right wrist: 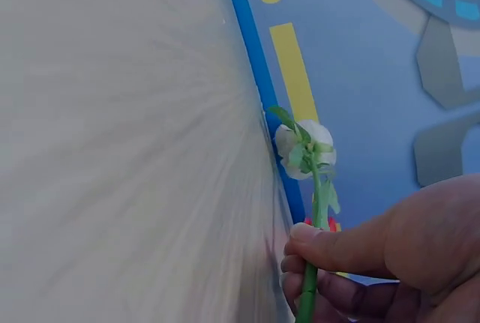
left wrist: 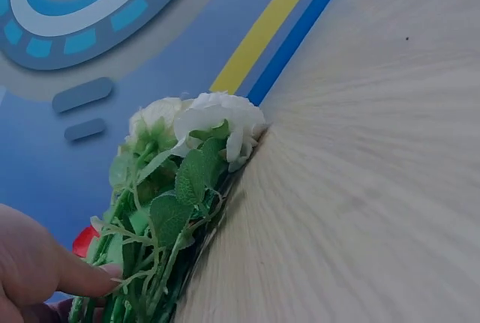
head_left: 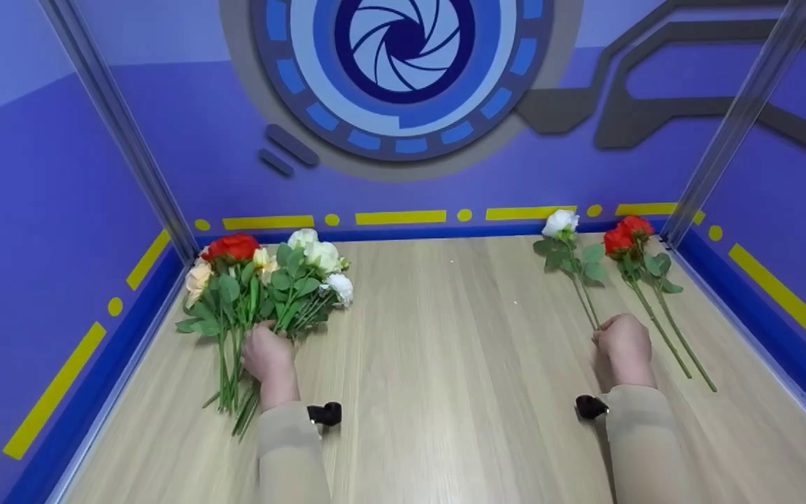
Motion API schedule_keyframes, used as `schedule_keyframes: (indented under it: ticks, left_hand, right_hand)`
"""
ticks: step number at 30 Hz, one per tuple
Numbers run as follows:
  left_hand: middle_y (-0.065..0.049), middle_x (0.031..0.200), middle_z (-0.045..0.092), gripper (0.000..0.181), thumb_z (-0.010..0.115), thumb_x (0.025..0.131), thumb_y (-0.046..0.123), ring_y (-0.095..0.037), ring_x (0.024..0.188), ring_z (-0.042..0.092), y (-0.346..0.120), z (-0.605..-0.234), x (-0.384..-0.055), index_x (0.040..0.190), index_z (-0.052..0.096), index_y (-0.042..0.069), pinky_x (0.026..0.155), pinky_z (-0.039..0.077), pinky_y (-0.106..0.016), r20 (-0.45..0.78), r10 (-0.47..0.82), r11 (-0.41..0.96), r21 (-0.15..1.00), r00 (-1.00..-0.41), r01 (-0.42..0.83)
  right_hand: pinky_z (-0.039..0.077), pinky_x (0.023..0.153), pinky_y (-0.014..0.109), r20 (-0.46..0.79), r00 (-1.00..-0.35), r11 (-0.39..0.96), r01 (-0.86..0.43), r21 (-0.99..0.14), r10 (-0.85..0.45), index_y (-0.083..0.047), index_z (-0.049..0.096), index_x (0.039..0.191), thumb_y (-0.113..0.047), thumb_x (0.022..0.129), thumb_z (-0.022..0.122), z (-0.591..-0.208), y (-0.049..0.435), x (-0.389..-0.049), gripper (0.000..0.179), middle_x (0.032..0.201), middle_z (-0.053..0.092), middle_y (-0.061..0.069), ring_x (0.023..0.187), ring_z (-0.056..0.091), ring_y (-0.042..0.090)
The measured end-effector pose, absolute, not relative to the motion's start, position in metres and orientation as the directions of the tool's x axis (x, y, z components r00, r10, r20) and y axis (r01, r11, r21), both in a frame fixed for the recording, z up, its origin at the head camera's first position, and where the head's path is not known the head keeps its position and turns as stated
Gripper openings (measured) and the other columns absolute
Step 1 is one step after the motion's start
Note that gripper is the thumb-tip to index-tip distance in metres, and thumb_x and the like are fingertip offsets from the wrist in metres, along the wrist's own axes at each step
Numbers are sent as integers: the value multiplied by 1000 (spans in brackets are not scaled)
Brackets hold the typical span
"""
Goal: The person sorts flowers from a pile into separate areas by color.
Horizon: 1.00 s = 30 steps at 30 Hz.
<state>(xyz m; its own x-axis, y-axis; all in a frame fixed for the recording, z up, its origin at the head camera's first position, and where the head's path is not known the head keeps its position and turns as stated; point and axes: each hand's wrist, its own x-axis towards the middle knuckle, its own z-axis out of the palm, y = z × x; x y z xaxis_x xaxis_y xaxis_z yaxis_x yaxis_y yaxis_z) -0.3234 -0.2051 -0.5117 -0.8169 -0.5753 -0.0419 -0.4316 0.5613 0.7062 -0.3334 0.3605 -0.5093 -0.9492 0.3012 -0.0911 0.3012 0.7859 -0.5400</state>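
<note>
On the left of the table, my left hand (head_left: 268,353) grips the stems of a bunch of artificial flowers (head_left: 291,287). The bunch has a red bloom (head_left: 233,246), peach blooms (head_left: 199,278) and several white ones (head_left: 322,256) among green leaves. In the left wrist view the thumb lies across green stems (left wrist: 142,270), below white blooms (left wrist: 225,122); the other fingers are mostly hidden. At the right, my right hand (head_left: 625,343) pinches the stem of a white rose (head_left: 560,224). Thumb and fingers close round that green stem (right wrist: 309,289) in the right wrist view.
Two red roses (head_left: 628,234) with long stems lie to the right of my right hand, near the back right corner. Blue printed walls (head_left: 403,199) border the wooden table (head_left: 438,364) at the back and sides. Small black devices (head_left: 590,407) are worn at both wrists.
</note>
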Motion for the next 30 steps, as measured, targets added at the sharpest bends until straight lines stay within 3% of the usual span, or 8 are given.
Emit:
schedule_keyframes:
  ticks: [7,10,17,23,27,30]
  left_hand:
    - [-32,143,53,44,52,97,3,-51,135,48,-209,-499,-319,140,59,0,113,38,-65,-93,-495,601,682,-864,-418]
    - [-31,141,57,40,53,100,7,-49,133,51,-211,-498,-318,138,60,-3,110,41,-64,-97,-482,605,682,-871,-411]
    - [-24,139,62,34,53,106,15,-46,129,57,-211,-498,-319,136,64,4,107,45,-61,-123,-515,575,685,-849,-448]
    - [-25,123,69,23,56,101,11,-47,120,60,-207,-495,-317,108,77,4,102,48,-59,-49,-552,618,646,-832,-448]
    - [-22,125,71,30,50,101,7,-45,115,65,-207,-488,-315,115,76,5,94,54,-56,-80,-522,621,646,-849,-443]
    - [-22,134,67,33,50,103,10,-44,119,64,-207,-484,-313,131,70,5,96,54,-56,-114,-507,597,669,-854,-444]
  right_hand:
    - [53,89,57,-78,-940,775,318,-546,331,8,70,109,-12,95,65,-514,366,-333,25,117,68,30,109,62,53]
    - [53,90,58,-72,-938,768,321,-554,340,7,71,108,-11,94,67,-514,367,-333,24,116,68,31,109,62,54]
    - [54,85,58,-75,-938,770,321,-551,338,7,70,106,-10,91,66,-516,367,-332,23,113,69,31,105,63,53]
    - [54,84,57,-93,-940,776,326,-540,329,7,69,106,-12,92,65,-515,367,-332,24,114,68,31,106,63,53]
    - [54,85,58,-109,-939,775,333,-538,327,7,68,111,-13,93,64,-514,368,-333,28,119,67,32,109,61,55]
    - [54,84,58,-110,-940,778,331,-534,324,8,68,112,-15,93,64,-514,368,-333,30,120,66,32,109,62,54]
